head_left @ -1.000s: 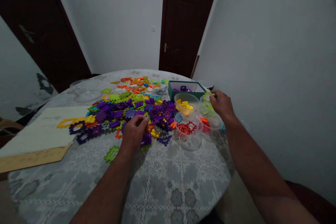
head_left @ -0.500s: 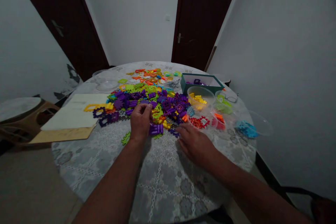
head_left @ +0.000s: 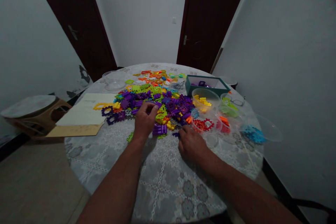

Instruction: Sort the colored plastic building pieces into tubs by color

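Observation:
A heap of small plastic interlocking pieces (head_left: 157, 99), mostly purple, green, orange and yellow, covers the middle of a round table (head_left: 168, 182). My left hand (head_left: 145, 120) rests on the heap's near edge with fingers curled; what they hold is hidden. A stack of purple pieces (head_left: 159, 129) lies just right of it. My right hand (head_left: 190, 143) lies knuckles up on the cloth, fingers closed on a small purple piece (head_left: 175, 134).
Right of the heap stand clear bowls of sorted pieces: yellow (head_left: 203, 100), red (head_left: 203, 124), orange (head_left: 223, 121), green (head_left: 228, 106), blue (head_left: 253, 134). A teal box (head_left: 191, 89) sits behind them. White paper (head_left: 84, 112) on cardboard lies left; a stool (head_left: 31, 110) stands beyond.
My right hand has come back from the green bowl at the far right to the near edge of the heap and closed on a purple piece. The left hand stays put; the view has shifted.

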`<action>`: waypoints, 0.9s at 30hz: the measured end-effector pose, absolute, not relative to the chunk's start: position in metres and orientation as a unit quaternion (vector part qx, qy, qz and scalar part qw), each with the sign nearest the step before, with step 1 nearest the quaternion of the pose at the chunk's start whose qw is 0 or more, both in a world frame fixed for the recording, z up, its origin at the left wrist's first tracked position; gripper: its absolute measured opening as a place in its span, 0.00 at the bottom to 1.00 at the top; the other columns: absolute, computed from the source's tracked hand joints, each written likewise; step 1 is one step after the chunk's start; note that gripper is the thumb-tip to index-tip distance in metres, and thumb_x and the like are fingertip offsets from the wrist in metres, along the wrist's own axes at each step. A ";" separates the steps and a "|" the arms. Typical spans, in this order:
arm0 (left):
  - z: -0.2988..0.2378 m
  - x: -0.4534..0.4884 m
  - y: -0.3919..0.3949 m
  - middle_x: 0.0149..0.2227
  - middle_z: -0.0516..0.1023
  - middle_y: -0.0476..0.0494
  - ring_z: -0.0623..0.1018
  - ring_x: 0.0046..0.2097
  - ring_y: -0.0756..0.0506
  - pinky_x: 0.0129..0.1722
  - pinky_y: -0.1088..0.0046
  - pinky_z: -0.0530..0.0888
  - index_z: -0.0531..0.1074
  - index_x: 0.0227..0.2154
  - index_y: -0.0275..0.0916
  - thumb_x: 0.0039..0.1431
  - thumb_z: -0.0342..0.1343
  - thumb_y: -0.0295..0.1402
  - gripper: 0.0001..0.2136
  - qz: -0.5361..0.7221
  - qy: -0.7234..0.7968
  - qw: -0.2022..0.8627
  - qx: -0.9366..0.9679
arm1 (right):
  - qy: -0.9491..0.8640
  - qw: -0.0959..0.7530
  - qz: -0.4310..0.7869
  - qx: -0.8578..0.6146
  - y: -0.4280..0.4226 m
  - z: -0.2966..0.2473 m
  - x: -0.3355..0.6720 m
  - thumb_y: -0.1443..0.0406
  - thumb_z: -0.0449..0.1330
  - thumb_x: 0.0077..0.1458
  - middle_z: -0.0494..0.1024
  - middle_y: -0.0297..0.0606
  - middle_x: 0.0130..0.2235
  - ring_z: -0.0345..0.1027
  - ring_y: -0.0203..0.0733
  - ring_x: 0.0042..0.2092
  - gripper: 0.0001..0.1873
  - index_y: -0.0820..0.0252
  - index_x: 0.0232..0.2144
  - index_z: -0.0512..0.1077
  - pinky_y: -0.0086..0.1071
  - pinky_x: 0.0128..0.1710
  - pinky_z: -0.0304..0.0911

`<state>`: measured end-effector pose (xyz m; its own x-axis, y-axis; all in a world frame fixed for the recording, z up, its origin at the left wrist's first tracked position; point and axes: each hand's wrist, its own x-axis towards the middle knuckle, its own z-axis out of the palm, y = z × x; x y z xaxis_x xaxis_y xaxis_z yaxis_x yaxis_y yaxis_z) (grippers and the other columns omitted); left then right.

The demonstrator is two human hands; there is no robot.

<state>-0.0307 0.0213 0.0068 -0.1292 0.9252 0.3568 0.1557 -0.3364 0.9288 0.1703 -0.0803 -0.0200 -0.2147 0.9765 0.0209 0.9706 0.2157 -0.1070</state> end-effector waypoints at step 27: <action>-0.018 -0.010 0.022 0.41 0.80 0.39 0.78 0.45 0.40 0.50 0.61 0.73 0.76 0.41 0.42 0.72 0.50 0.37 0.10 0.432 0.397 0.125 0.800 | -0.580 0.450 -0.053 -0.677 0.059 0.101 0.316 0.64 0.56 0.60 0.82 0.49 0.50 0.78 0.46 0.41 0.25 0.63 0.58 0.75 0.41 0.44 0.73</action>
